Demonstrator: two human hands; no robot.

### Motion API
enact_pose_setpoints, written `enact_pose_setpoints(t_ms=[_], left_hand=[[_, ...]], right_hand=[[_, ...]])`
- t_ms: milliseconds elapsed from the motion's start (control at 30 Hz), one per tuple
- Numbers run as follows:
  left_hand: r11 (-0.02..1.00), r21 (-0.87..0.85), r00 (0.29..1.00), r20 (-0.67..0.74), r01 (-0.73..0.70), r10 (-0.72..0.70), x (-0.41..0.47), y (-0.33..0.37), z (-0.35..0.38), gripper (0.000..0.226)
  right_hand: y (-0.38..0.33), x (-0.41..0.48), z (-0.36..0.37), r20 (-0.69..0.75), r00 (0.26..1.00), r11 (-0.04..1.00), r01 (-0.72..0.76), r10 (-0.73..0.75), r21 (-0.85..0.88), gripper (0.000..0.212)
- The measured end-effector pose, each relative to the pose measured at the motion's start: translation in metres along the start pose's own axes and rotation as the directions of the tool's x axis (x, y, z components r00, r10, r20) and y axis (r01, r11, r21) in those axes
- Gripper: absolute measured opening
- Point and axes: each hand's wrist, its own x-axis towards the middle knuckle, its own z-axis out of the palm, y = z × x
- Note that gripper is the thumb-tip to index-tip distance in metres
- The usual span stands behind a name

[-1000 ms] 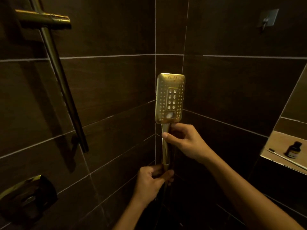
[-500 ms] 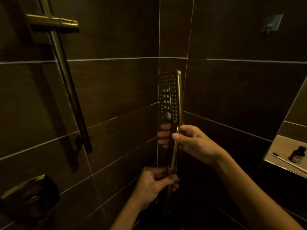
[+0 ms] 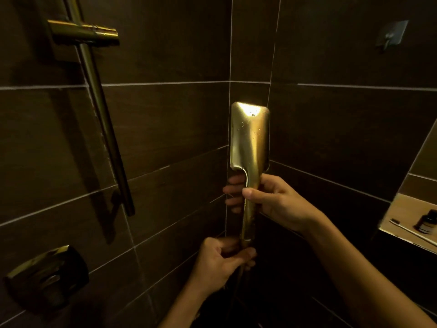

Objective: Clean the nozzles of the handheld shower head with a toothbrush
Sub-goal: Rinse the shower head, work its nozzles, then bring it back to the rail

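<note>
A gold rectangular handheld shower head (image 3: pixel 250 136) stands upright in the tiled corner, its smooth wet back turned to me and its nozzles hidden. My right hand (image 3: pixel 272 200) grips the handle just below the head. My left hand (image 3: pixel 222 261) is closed around the bottom of the handle, where the hose joins it. A toothbrush (image 3: pixel 406 229) lies on the lit niche shelf (image 3: pixel 397 209) at the right, apart from both hands.
A gold slide rail (image 3: pixel 104 119) with an empty holder bracket (image 3: pixel 85 34) runs down the left wall. A gold valve plate (image 3: pixel 47 278) sits low on the left. A small dark bottle (image 3: pixel 426 222) stands in the niche. A wall hook (image 3: pixel 390 35) is at upper right.
The shower head has been rotated in my hands from nozzle face toward me, through edge-on, to its back toward me. Both hands kept their grip on the handle.
</note>
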Motion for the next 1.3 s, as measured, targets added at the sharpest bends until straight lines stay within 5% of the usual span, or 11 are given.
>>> enact_pose_setpoints(t_ms=[200, 367, 433, 567, 700, 900, 1100, 1300], left_hand=[[0.999, -0.007, 0.982, -0.186, 0.033, -0.034, 0.002, -0.008, 0.005, 0.049], [0.986, -0.168, 0.999, 0.038, -0.006, 0.013, -0.002, 0.001, 0.003, 0.019], [0.983, -0.181, 0.994, 0.108, 0.015, 0.005, -0.004, 0.004, 0.000, 0.020], [0.998, -0.056, 1.000, -0.012, -0.004, 0.003, -0.001, 0.003, 0.003, 0.017], [0.999, 0.026, 0.991, -0.131, -0.030, 0.034, 0.001, 0.002, 0.013, 0.008], [0.989, -0.144, 0.999, -0.045, 0.023, -0.030, 0.000, 0.003, 0.015, 0.010], [0.998, -0.063, 0.993, -0.122, -0.010, 0.002, 0.000, 0.003, 0.020, 0.010], [0.998, -0.068, 0.996, -0.083, 0.012, -0.018, -0.003, 0.001, 0.021, 0.014]], right_hand=[[0.009, 0.002, 0.024, -0.291, 0.942, 0.912, 0.039, -0.170, -0.408, 0.032], [-0.007, -0.009, 0.003, 0.044, 0.999, 1.000, -0.031, 0.031, -0.001, 0.047], [-0.006, -0.009, -0.002, 0.054, 0.998, 0.999, -0.024, 0.023, 0.030, 0.044], [0.000, -0.006, 0.003, -0.178, 0.982, 0.977, 0.024, -0.063, -0.213, 0.032], [0.008, -0.006, 0.013, -0.407, 0.877, 0.886, 0.043, -0.254, -0.462, 0.038], [-0.008, -0.015, 0.000, -0.071, 0.997, 0.967, 0.021, -0.040, -0.253, 0.041], [0.000, -0.015, 0.007, -0.179, 0.942, 0.789, 0.122, -0.283, -0.602, 0.039], [-0.015, -0.019, -0.007, -0.025, 0.999, 0.939, 0.019, -0.029, -0.344, 0.043]])
